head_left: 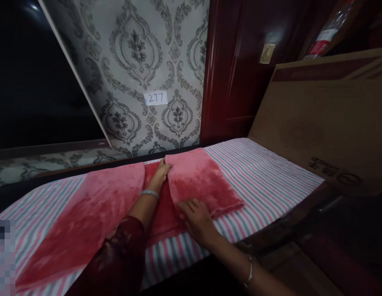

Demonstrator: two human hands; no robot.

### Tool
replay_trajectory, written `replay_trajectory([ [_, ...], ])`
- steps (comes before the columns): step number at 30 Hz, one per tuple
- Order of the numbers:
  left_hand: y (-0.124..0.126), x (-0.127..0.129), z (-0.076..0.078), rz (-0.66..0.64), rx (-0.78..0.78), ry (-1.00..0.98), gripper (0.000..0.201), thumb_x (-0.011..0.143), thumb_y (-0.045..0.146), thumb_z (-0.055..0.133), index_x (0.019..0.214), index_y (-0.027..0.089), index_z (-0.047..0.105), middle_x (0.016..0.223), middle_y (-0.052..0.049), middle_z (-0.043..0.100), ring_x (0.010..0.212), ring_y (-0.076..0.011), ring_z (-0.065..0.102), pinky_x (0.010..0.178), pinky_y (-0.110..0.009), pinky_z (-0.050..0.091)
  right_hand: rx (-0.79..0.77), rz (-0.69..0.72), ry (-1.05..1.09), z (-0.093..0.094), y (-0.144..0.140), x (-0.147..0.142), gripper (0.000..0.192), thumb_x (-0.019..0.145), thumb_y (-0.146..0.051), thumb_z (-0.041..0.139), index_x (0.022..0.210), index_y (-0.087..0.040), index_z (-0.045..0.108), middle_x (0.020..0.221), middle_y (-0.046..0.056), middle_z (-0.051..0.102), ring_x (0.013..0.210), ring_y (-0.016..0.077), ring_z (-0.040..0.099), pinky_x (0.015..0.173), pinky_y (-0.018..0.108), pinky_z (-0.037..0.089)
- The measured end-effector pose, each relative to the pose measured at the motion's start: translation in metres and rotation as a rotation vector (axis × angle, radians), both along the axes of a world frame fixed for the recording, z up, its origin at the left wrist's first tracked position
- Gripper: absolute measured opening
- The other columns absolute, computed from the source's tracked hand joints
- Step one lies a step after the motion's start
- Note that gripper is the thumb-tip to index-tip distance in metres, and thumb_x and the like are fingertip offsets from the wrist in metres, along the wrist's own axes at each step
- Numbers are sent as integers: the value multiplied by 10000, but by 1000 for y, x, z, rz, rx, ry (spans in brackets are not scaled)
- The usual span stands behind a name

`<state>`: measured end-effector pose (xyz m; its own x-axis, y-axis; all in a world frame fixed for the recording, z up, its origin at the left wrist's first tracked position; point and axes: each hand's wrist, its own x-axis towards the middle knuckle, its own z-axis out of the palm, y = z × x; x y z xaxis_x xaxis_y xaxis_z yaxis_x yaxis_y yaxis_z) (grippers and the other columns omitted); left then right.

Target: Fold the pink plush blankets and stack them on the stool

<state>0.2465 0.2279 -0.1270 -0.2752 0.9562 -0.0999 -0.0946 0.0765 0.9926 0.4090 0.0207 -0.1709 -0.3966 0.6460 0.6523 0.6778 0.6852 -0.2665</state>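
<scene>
A pink fleece cloth (95,205) lies across a striped sheet (261,172) on a bed. Its right part (200,181) is folded over toward the middle. My left hand (162,172) reaches to the far edge of that fold and pinches its corner between fingers and thumb. A silver bangle is on that wrist, and a dark red sleeve covers the forearm. My right hand (195,216) lies flat, fingers spread, on the near edge of the folded part, pressing it down. A thin bangle sits on the right wrist.
Patterned grey wallpaper (138,61) with a label reading 277 (155,98) stands behind the bed. A dark red wooden door (237,70) is at the back right. A large cardboard sheet (326,119) leans along the bed's right side. A dark window fills the left.
</scene>
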Motion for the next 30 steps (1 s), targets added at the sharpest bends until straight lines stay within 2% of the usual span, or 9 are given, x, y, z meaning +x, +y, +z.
replay_trajectory([
  [3,5,0,7,36,13,22,787,647,7,690,1398,162,514,835,-28,692,668,-166,663,620,-245,524,19,6,20,13,0,0,393,883,-53,557,1247,-195,600,1088,80,701,942,248,565,783,383,429],
  [5,4,-3,10,75,37,42,850,612,-13,645,1424,193,502,853,-21,696,667,-161,658,611,-230,513,30,17,33,20,-1,-4,390,893,-64,543,1258,-190,601,1104,85,697,949,247,563,794,386,433],
  [8,-4,-11,9,122,54,72,810,580,-28,611,1353,210,573,934,-43,716,751,-176,675,640,-223,518,10,35,28,19,-3,-13,372,899,-74,532,1243,-186,616,1084,85,699,943,248,562,782,383,444],
  [12,-13,-17,3,115,21,103,672,550,-49,594,1173,192,670,920,-77,729,798,-216,686,657,-248,530,-20,48,-18,8,-5,-21,343,903,-84,558,1229,-169,625,1027,82,705,911,248,562,757,377,452],
  [17,-10,-15,4,102,-20,110,696,554,-44,610,1209,191,632,989,-75,728,862,-211,699,750,-267,549,-25,30,-45,10,-5,-24,328,944,-115,551,1260,-173,616,1082,89,697,946,241,562,788,370,449],
  [21,-15,-11,11,56,-30,121,600,594,-20,640,1159,180,637,1004,-76,724,916,-221,694,796,-283,556,-37,10,-43,16,-2,-25,317,953,-132,554,1264,-163,612,1084,91,700,938,242,563,795,370,454],
  [25,-46,-8,16,-15,-30,103,601,641,13,707,1213,170,610,1077,-71,720,1035,-227,671,883,-281,536,-69,-25,7,19,0,-22,300,968,-127,509,1248,-162,611,1057,94,692,929,231,582,811,361,470],
  [28,-87,-4,12,-67,-22,57,668,631,49,775,1258,194,594,1142,-62,708,1096,-234,657,888,-257,542,-69,-28,71,21,0,-21,303,955,-133,513,1244,-156,602,1086,109,677,955,236,593,864,379,488],
  [30,-117,-1,7,-137,-3,-13,729,598,44,796,1271,231,589,1132,-44,714,1063,-231,671,828,-242,565,-73,-3,115,21,-1,-19,324,954,-147,521,1272,-168,583,1133,118,666,1009,241,596,907,392,493],
])
